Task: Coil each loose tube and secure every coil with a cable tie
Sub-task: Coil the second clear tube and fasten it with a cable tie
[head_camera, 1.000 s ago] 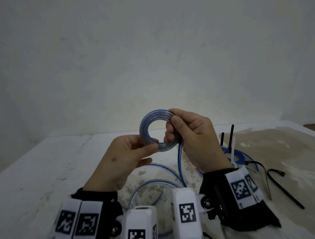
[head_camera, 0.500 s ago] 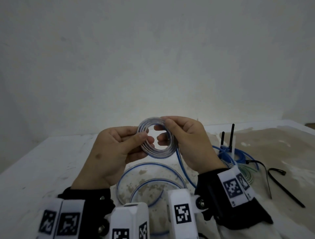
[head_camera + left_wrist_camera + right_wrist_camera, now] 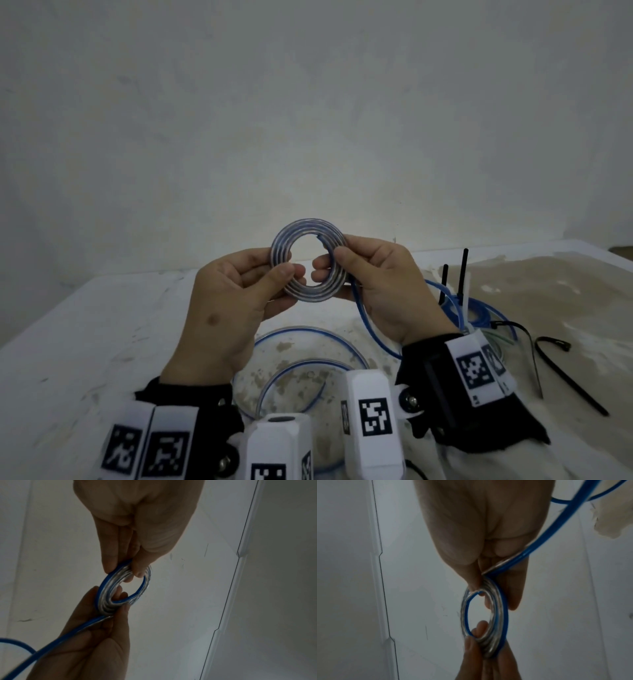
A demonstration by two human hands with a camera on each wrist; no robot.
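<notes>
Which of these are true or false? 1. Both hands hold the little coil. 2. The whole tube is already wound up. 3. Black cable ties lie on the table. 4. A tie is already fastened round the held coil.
1. True: the left hand and right hand pinch the coil on opposite sides.
2. False: a loose length of tube trails from the coil to the table.
3. True: black cable ties lie to the right.
4. False: no tie shows on that coil.

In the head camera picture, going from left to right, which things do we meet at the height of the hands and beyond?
left hand → coil → right hand → tied blue coil → loose black cable tie
</notes>
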